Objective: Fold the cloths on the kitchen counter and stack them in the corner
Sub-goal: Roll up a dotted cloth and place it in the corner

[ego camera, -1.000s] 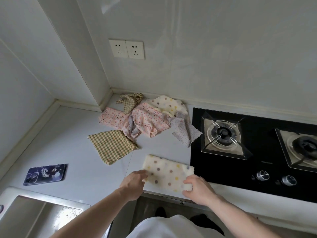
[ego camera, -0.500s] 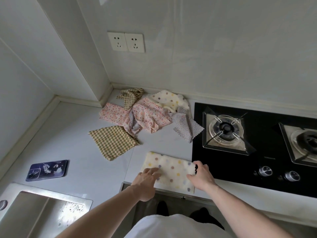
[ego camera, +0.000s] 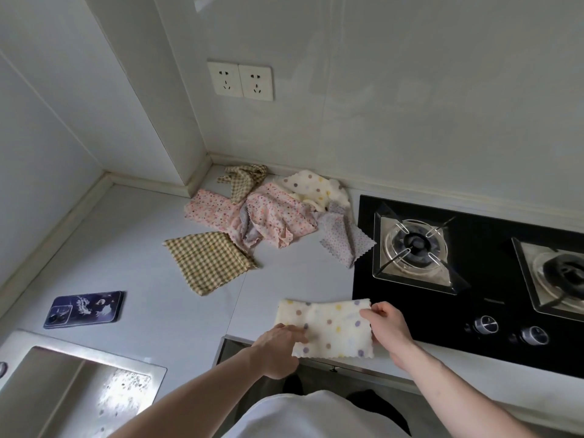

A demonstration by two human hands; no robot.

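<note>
At the 6 o'clock edge of the surface (ego camera: 151,314), a cream dotted cloth (ego camera: 328,327) lies flat, folded into a rectangle, just beside the black hob (ego camera: 493,311). The left hand (ego camera: 278,349) rests on the cloth's near left corner with fingers extended and relaxed, pressing the fabric down. The right hand (ego camera: 387,327) holds the cloth's right edge, thumb and fingers curled onto the upper right corner.

At 12 o'clock from that cloth, towards the wall corner, a loose heap lies unfolded: a pink floral cloth (ego camera: 278,219), a second cream dotted cloth (ego camera: 316,184), a small checked cloth (ego camera: 243,181) and a grey dotted cloth (ego camera: 344,241) touching the hob's left edge. A larger checked cloth (ego camera: 208,263) lies flat at 10 o'clock from the held cloth, its corner under the heap.

A phone (ego camera: 83,308) lies face down at 9 o'clock, well apart from the cloths. A steel sink (ego camera: 76,387) sits at 7 o'clock. A double socket (ego camera: 240,80) is mounted on the wall above the heap.
</note>
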